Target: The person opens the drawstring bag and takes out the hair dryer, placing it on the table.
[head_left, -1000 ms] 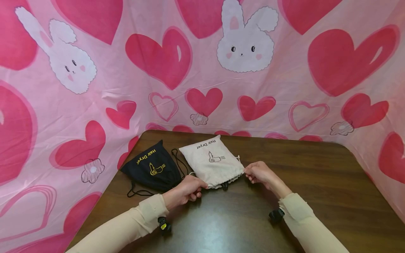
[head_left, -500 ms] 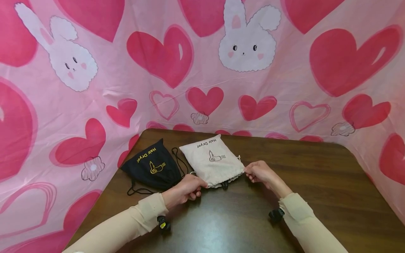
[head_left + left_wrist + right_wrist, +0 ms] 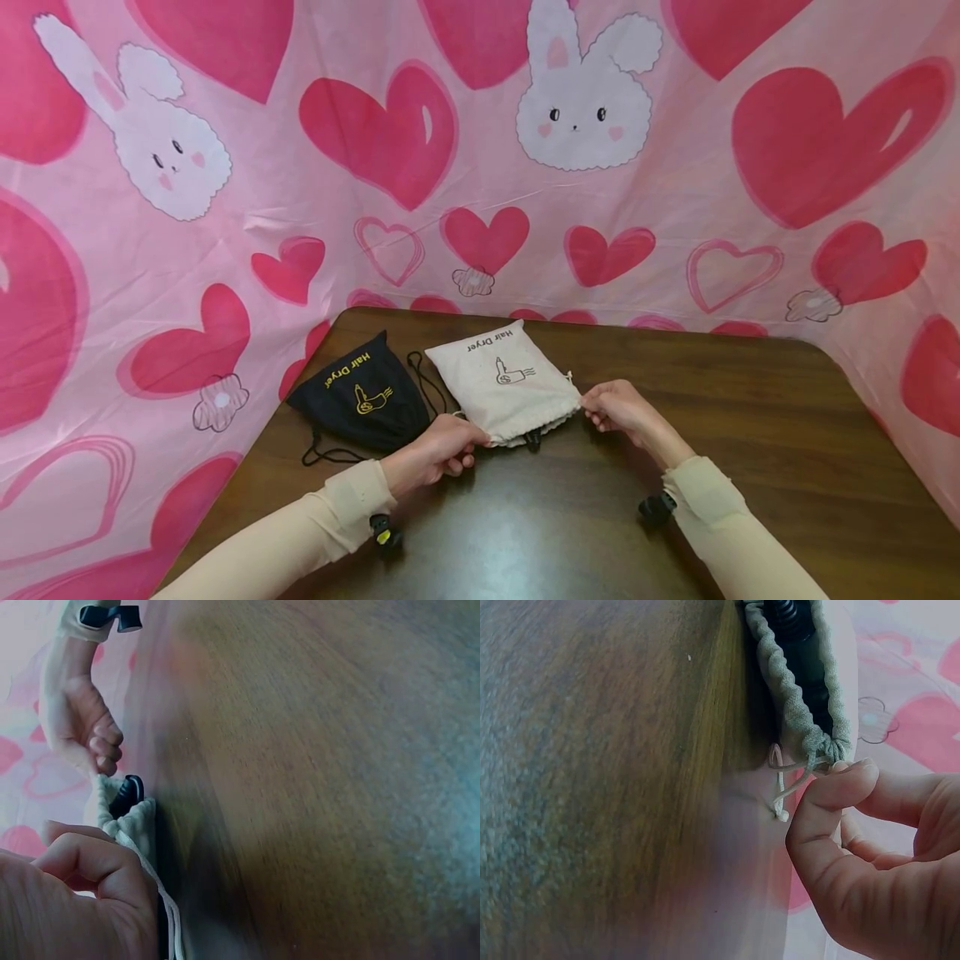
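The white bag (image 3: 513, 392) lies near the far edge of the table (image 3: 750, 467), just beside the black bag (image 3: 375, 404), which is close to the far left corner. The left hand (image 3: 441, 448) pinches one end of the white bag's mouth, the right hand (image 3: 621, 410) the other. Opening this mouth seems done; the black object (image 3: 810, 671) inside is not out, and no hand holds the black bag.

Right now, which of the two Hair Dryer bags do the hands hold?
The white bag: the left hand and right hand pinch its mouth, while neither holds the black bag beside it.
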A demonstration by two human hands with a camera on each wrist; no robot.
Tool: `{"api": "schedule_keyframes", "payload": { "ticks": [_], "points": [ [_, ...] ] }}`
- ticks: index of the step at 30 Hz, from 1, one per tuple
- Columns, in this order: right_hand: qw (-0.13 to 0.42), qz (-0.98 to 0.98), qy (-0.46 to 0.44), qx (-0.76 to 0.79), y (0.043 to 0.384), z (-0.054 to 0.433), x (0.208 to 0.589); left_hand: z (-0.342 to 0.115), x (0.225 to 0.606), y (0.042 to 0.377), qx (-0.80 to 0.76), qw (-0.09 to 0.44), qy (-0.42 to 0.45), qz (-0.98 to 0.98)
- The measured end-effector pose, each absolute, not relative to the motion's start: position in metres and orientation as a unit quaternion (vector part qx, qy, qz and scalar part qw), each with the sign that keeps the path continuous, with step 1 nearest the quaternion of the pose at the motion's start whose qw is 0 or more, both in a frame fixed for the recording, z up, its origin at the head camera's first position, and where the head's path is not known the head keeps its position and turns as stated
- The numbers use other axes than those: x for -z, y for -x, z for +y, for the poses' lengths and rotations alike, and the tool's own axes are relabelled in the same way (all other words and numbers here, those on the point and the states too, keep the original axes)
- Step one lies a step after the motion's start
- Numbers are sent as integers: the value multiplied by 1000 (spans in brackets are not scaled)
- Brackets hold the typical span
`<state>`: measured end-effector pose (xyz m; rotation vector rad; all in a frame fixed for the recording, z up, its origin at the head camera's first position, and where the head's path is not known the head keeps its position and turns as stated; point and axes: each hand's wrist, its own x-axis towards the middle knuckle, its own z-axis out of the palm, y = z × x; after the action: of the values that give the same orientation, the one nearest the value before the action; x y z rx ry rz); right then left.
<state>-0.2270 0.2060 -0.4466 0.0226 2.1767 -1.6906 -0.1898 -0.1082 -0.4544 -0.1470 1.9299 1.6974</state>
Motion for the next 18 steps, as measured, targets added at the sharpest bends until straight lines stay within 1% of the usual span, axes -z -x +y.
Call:
{"api": "schedule_keyframes", "payload": {
  "ticks": [7,18],
  "points": [
    [184,783,-12,594,227,206,446,-111,453,189,-628,283,49,724],
    [178,783,-15,596,224,205,443,-113,451,188,-620,270,34,736]
  ]
}}
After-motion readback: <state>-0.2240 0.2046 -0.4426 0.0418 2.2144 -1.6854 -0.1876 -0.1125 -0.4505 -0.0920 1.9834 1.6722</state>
